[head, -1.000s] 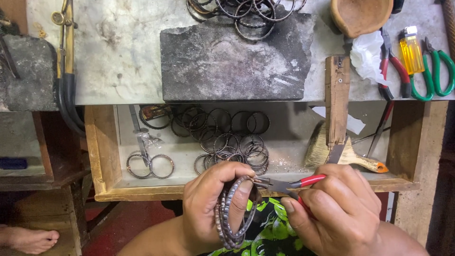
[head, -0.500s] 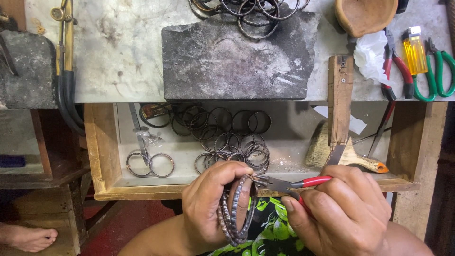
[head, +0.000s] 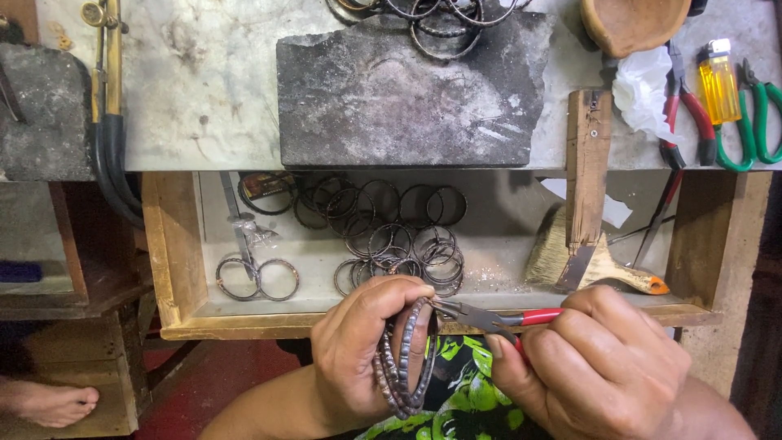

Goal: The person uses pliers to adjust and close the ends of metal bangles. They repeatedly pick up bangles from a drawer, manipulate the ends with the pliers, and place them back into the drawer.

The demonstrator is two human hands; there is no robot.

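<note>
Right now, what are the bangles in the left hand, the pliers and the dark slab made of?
Bangles: metal by the look, dull grey, ribbed edges, unpolished. Pliers: dark steel jaws with red, probably plastic-coated handles, in the right hand. Slab: rough grey stone or charred block, chipped edges, scratched; cannot tell which.

Hardly any packaging shows here, and there are no signs or screens. A small crumpled clear plastic bag (head: 254, 234) lies at the left end of the open wooden drawer (head: 175, 253), just above two loose rings. Near the drawer's back edge sits a small dark label or card (head: 265, 186) with a reddish-brown patch, partly shaded by the surface (head: 195, 90) above; its details are too small to tell.
</note>
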